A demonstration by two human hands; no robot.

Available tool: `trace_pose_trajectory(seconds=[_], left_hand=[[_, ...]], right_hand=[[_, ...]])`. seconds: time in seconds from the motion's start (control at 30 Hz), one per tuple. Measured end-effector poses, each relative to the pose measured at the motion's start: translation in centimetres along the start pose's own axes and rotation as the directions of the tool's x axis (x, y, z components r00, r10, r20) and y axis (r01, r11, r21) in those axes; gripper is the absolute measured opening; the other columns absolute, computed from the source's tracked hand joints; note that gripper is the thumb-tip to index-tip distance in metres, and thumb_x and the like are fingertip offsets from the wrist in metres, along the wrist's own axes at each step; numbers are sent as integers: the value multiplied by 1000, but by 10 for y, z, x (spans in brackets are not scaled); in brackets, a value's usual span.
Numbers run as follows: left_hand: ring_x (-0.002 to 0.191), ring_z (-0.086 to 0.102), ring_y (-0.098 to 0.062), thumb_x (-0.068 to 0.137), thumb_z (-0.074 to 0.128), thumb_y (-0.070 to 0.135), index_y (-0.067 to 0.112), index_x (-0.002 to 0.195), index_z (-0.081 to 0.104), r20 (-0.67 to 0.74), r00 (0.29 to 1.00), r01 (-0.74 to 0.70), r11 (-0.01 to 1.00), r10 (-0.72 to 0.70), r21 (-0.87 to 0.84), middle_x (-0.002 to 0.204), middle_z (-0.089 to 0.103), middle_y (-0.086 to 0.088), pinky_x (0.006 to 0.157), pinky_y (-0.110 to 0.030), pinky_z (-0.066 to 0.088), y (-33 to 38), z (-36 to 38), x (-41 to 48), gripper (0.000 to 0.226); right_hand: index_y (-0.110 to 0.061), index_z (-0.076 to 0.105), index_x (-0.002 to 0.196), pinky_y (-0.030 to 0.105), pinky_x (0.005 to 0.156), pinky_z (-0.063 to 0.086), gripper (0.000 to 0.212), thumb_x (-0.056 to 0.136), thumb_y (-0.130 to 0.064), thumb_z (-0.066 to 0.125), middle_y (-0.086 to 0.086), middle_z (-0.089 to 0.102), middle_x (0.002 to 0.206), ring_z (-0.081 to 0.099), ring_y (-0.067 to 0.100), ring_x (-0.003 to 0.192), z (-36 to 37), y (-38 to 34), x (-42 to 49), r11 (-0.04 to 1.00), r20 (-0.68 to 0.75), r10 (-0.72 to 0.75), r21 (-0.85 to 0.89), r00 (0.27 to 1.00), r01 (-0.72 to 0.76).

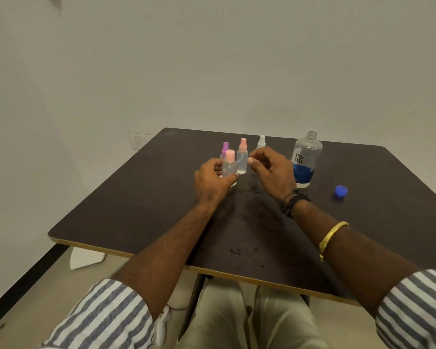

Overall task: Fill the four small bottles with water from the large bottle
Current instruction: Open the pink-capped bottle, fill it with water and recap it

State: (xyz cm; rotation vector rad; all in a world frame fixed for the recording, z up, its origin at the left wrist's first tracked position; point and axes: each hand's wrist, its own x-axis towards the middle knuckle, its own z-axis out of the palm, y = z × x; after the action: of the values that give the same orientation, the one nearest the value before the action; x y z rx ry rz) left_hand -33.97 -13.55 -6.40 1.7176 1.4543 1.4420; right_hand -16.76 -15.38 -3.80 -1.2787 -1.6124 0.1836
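Left hand (pixel 212 183) round one bottle (pixel 229 168), three behind

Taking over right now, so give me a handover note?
Left hand grips the small clear pink-capped bottle. Right hand hovers, fingers curled, beside the clear pink-spray bottle; grip unclear.
The purple-spray bottle and white-spray bottle stand behind. The large clear blue-labelled bottle stands uncapped at right, its blue cap on the dark table.
Done: four small bottles capped.
Left: check fill levels, unreadable here; recap large bottle.

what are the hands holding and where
The left hand grips the front pink-capped bottle by its body. The right hand curls beside a spray bottle; any hold cannot be told.
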Motion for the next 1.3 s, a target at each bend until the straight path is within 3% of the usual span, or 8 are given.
trace_pose_trajectory(seconds=[0.2, 0.37, 0.53, 0.63, 0.77, 1.07, 1.17, 1.3], left_hand=[[91, 68, -11, 75, 88, 30, 11, 114, 68, -43, 996, 74, 996, -72, 40, 110, 74, -3, 68, -7, 47, -11, -15, 3, 48], [92, 66, -11, 77, 87, 28, 11, 116, 66, -55, 991, 127, 991, -124, 51, 115, 73, -6, 68, -6, 44, -18, -21, 5, 48], [94, 63, -10, 78, 87, 28, 9, 119, 65, -59, 991, 122, 991, -119, 58, 118, 72, -7, 70, -7, 45, -21, -22, 7, 50], [100, 68, -15, 77, 87, 28, 9, 120, 65, -60, 992, 112, 993, -109, 50, 119, 72, -7, 81, -21, 56, -22, -21, 6, 52], [101, 67, -15, 76, 88, 27, 8, 126, 63, -78, 991, 107, 994, -104, 37, 123, 71, -9, 85, -23, 55, -22, -20, 6, 59], [127, 59, -15, 77, 86, 33, 11, 141, 56, -224, 975, -12, 997, -5, -76, 138, 63, -4, 106, -26, 47, 7, -23, 8, 73], [126, 58, -9, 81, 83, 35, 13, 140, 58, -276, 960, -85, 986, 43, -143, 138, 64, 0, 104, -19, 44, 23, -23, 7, 67], [119, 63, -7, 85, 81, 28, 14, 134, 63, -275, 955, -166, 970, 114, -176, 130, 69, 2, 102, -22, 52, 41, -15, -1, 54]], right_hand=[[-12, 70, 107, 14, 77, 50, 21, 97, -30, 66, -4, 70, 97, 64, 7, 88, 17, -3, 0, 1000, 24, -8, 6, 1000, 8], [-13, 69, 107, 11, 76, 47, 19, 98, -29, 64, -6, 68, 97, 63, 7, 88, 21, -5, -1, 1000, 38, -8, -1, 999, 8], [-13, 69, 108, 15, 79, 49, 23, 99, -33, 63, -1, 70, 100, 63, 8, 89, 22, -3, -1, 1000, 50, 12, 2, 999, -12], [-13, 70, 107, 14, 78, 49, 23, 98, -33, 64, 0, 72, 100, 64, 9, 89, 21, -2, -4, 1000, 47, 15, -14, 999, -14], [-14, 70, 109, 26, 83, 55, 22, 98, -32, 65, 0, 72, 102, 66, 12, 93, 19, 0, -8, 1000, 51, 19, -11, 999, -18], [-14, 69, 114, 30, 88, 56, 23, 97, -30, 65, 4, 73, 107, 66, 13, 97, 6, -4, -10, 999, 44, 42, -20, 998, -41], [-13, 69, 116, 32, 89, 57, 25, 98, -28, 64, 5, 73, 108, 66, 14, 97, 0, -6, -12, 999, 31, 31, -34, 999, -30], [-10, 69, 118, 33, 90, 57, 28, 98, -28, 64, 6, 73, 109, 67, 16, 99, -13, -9, -15, 999, 9, 33, -42, 999, -33]])
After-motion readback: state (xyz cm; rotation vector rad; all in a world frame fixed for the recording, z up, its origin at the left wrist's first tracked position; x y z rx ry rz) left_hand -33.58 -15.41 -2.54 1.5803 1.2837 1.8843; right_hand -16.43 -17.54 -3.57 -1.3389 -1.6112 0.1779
